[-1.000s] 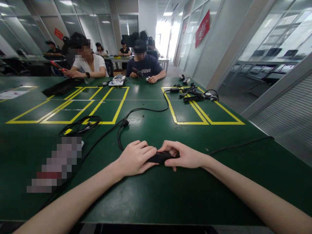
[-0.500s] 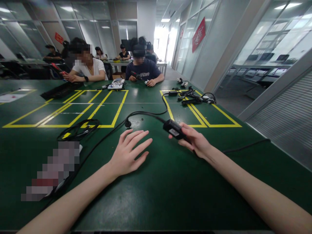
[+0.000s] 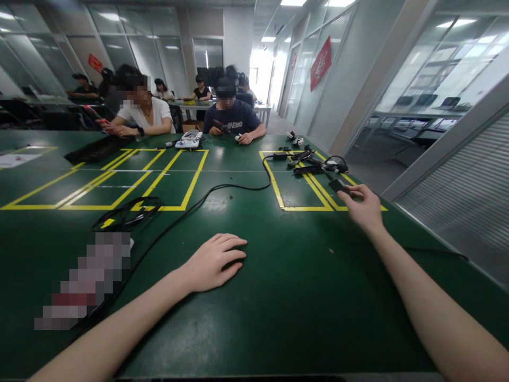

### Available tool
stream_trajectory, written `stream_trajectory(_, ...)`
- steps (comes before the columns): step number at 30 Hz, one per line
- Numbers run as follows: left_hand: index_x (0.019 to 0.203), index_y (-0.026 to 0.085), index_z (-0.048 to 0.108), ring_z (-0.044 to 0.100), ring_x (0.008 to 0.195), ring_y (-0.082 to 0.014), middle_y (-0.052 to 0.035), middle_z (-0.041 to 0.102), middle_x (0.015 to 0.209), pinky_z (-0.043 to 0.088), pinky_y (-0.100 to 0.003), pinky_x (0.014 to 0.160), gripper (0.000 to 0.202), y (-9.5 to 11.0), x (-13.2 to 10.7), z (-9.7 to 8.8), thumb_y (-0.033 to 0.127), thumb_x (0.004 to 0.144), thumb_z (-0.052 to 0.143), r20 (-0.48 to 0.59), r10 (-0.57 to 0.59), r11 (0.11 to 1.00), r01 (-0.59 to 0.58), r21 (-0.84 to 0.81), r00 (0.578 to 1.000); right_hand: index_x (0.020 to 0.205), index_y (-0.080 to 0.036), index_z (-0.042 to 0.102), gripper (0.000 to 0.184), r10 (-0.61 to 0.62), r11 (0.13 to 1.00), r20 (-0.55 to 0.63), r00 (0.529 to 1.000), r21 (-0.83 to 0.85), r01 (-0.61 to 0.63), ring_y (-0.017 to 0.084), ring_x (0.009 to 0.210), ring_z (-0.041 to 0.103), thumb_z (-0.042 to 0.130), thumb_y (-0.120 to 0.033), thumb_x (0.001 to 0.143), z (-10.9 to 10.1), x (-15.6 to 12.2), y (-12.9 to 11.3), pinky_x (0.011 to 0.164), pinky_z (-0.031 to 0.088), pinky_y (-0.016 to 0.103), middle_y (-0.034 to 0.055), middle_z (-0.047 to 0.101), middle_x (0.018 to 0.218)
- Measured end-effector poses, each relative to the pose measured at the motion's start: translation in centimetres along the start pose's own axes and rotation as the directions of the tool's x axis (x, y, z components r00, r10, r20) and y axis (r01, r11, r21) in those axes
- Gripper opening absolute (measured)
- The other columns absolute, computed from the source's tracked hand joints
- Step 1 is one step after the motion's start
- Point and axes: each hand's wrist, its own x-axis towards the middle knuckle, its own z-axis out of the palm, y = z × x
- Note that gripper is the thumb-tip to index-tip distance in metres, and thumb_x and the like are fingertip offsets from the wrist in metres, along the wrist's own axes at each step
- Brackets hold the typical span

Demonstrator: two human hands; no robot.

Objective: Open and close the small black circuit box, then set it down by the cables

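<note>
My right hand (image 3: 363,204) grips a black power adapter (image 3: 338,185) between thumb and fingers, at the right-hand yellow-taped box. Just beyond it lies a pile of black adapters and cables (image 3: 314,162). My left hand (image 3: 218,261) rests palm down on the green table (image 3: 278,297), fingers extended and holding nothing. A long black cable (image 3: 222,185) curves from a small black adapter (image 3: 280,156) near the pile, past my left hand, toward the near left.
Left of my left arm are a coiled black cable (image 3: 127,212) with a yellow tag and a blurred-out flat item (image 3: 87,281). Yellow tape (image 3: 186,185) marks boxes on the table. Farther off are a white device (image 3: 190,139), a black tray (image 3: 95,148) and two seated people (image 3: 234,119).
My right hand has carried the power adapter away and to the right, up to the pile. The plug near my left fingers no longer shows there. My left hand has lowered and flattened slightly.
</note>
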Motion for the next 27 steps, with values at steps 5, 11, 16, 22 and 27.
stream_trajectory(5,0.113,0.02,0.074,0.066,0.124,-0.0258,-0.0104,0.073,0.132,0.055,-0.045,0.106,0.017,0.0,-0.2,0.1,0.022,0.1,0.063,0.009,-0.018,1.0,0.019,-0.022,1.0,0.098,-0.023,0.072,0.037,-0.021,0.86,0.184,0.983,-0.498,0.112,0.032,0.074,0.066,0.068,-0.051,0.074,-0.8,-0.1,2.4,0.064,0.043,0.037,0.014,0.076,0.092)
stream_trajectory(11,0.112,0.02,0.074,0.066,0.124,-0.0265,-0.0104,0.073,0.132,0.054,-0.047,0.107,0.018,-0.1,-0.3,0.1,0.023,0.102,0.06,0.021,-0.037,0.998,0.038,-0.052,0.999,0.104,-0.022,0.072,0.043,-0.047,0.838,0.357,0.933,-0.495,0.232,0.028,0.071,0.067,0.065,-0.055,0.077,-0.9,0.1,3.2,0.065,0.047,0.037,0.0133,0.078,0.1)
stream_trajectory(16,0.112,0.02,0.074,0.066,0.123,-0.0264,-0.0105,0.073,0.131,0.054,-0.046,0.106,0.019,-0.1,-0.2,0.1,0.024,0.103,0.058,0.032,-0.041,0.997,0.043,-0.065,0.999,0.108,-0.023,0.073,0.044,-0.049,0.804,0.39,0.919,-0.531,0.268,0.029,0.074,0.069,0.063,-0.055,0.081,-1.1,0.4,3.9,0.063,0.047,0.035,0.0109,0.078,0.094)
stream_trajectory(22,0.113,0.02,0.074,0.066,0.123,-0.0266,-0.0096,0.073,0.13,0.053,-0.046,0.106,0.018,-0.2,-0.3,0.3,0.024,0.102,0.059,0.038,-0.043,0.996,0.046,-0.079,0.998,0.115,-0.022,0.072,0.039,0.064,0.679,0.242,0.968,-0.722,0.136,0.036,0.085,0.07,0.063,-0.049,0.087,-1.1,0.7,3.9,0.06,0.043,0.035,0.0132,0.077,0.092)
stream_trajectory(27,0.114,0.021,0.074,0.066,0.123,-0.0263,-0.0093,0.073,0.131,0.053,-0.045,0.106,0.019,-0.1,-0.3,0.2,0.025,0.103,0.059,0.047,-0.05,0.995,0.054,-0.089,0.998,0.122,-0.021,0.07,0.04,0.158,0.621,0.171,0.972,-0.783,0.037,0.037,0.092,0.071,0.062,-0.047,0.092,-1.0,0.5,3.1,0.064,0.045,0.036,0.0161,0.076,0.103)
